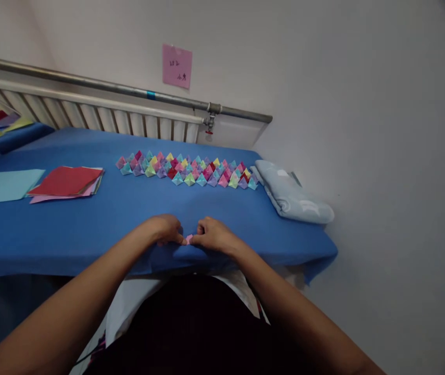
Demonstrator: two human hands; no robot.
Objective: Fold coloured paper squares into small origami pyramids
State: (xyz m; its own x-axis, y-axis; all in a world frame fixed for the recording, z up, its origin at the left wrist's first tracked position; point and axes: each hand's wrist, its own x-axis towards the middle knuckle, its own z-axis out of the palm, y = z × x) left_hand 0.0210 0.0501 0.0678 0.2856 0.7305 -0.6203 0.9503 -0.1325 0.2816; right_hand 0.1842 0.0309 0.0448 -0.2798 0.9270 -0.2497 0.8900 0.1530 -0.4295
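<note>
My left hand point(165, 230) and my right hand point(213, 235) meet at the near edge of the blue-covered table point(89, 224). Together they pinch a small pink folded paper piece point(188, 239) between their fingertips, pressed against the cloth. Most of the piece is hidden by my fingers. Farther back on the table lie rows of several small folded paper shapes point(187, 170) in pink, red, yellow, green, blue and purple.
A stack of coloured paper sheets point(66, 182), red on top, lies at the left with a light blue sheet point(3, 186) beside it. A folded pale blue cloth point(294, 195) rests at the table's right end. A radiator point(89, 117), a pipe and a wall with a pink note point(177, 65) stand behind.
</note>
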